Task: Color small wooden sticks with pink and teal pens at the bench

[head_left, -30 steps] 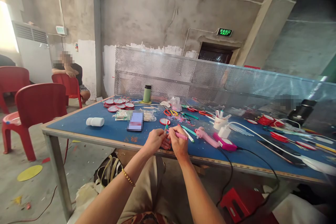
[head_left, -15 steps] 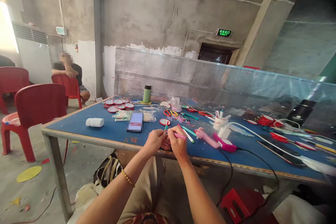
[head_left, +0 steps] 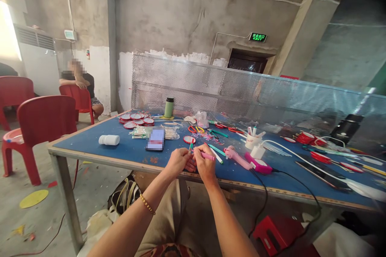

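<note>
My left hand point(head_left: 178, 161) is closed at the table's front edge, with a thin stick point(head_left: 191, 145) with a green end standing up from its fingertips. Close beside it, my right hand point(head_left: 205, 164) grips a pink marker pen point(head_left: 208, 156) whose tip end meets the left fingers; whether it touches the stick is too small to tell. Just beyond the hands lies a round red-rimmed disc point(head_left: 189, 140). A white marker with a green end point(head_left: 217, 156) and a teal marker point(head_left: 217, 149) rest right of the hands.
On the blue table point(head_left: 86, 144) are a phone point(head_left: 155, 139), a white bottle point(head_left: 109, 140), a green flask point(head_left: 169, 107), stacked red-rimmed discs point(head_left: 136, 117), pliers point(head_left: 218, 133), a white pen cup point(head_left: 252, 141) and a pink handheld fan point(head_left: 238, 158). Cables cross the right side. A person point(head_left: 81, 82) sits back left.
Almost nothing differs. My right hand and the pink marker pen have shifted very slightly to the right; my left hand keeps its place.
</note>
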Tool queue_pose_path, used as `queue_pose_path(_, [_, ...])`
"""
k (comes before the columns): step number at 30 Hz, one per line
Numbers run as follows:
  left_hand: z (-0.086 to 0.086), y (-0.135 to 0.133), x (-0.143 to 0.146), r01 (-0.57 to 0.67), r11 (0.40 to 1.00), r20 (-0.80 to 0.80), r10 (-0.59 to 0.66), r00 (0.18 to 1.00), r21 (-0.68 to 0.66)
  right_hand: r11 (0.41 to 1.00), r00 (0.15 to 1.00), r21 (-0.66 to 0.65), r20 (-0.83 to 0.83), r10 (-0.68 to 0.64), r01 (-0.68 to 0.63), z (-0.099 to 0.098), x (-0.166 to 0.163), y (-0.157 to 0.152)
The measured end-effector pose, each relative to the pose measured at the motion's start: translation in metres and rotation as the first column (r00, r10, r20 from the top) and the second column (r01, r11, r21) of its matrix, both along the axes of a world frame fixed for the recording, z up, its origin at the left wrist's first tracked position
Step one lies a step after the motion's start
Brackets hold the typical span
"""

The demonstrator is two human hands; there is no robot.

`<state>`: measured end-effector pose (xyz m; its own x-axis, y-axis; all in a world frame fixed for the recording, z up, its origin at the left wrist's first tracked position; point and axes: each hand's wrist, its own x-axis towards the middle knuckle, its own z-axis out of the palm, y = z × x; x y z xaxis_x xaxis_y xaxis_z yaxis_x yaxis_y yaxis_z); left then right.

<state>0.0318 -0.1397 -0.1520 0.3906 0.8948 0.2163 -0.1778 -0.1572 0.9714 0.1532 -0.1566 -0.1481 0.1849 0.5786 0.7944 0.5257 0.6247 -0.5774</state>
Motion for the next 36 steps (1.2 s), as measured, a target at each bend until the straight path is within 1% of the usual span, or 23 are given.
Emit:
queue_pose_path(8, [0.0000, -0.0011, -0.0005, -0.002, 1.000, -0.001, 0.002, 1.000, 0.000, 1.000, 1.000, 0.009, 0.008, 0.021, -0.021, 0.0021, -0.0013, -0.0003])
queue_pose_path(13, [0.0012, -0.0025, -0.0003, -0.008, 1.000, 0.001, 0.008, 1.000, -0.007, 1.000, 0.999, 0.002, 0.040, 0.015, -0.015, 0.0028, -0.0004, -0.0008])
queue_pose_path(20, [0.0036, -0.0036, 0.0000, -0.009, 1.000, -0.004, 0.009, 1.000, -0.019, 1.000, 1.000, -0.008, -0.019, 0.009, -0.009, 0.0005, -0.0009, -0.0011])
queue_pose_path(31, [0.0011, -0.0017, -0.0001, -0.020, 1.000, -0.010, 0.020, 1.000, -0.002, 1.000, 0.998, -0.001, 0.059, 0.009, -0.009, 0.0027, -0.0009, -0.0006])
queue_pose_path(36, [0.0017, -0.0023, -0.0006, -0.007, 1.000, -0.009, 0.007, 1.000, -0.001, 1.000, 1.000, -0.018, -0.004, -0.002, 0.001, 0.0024, -0.0016, -0.0031])
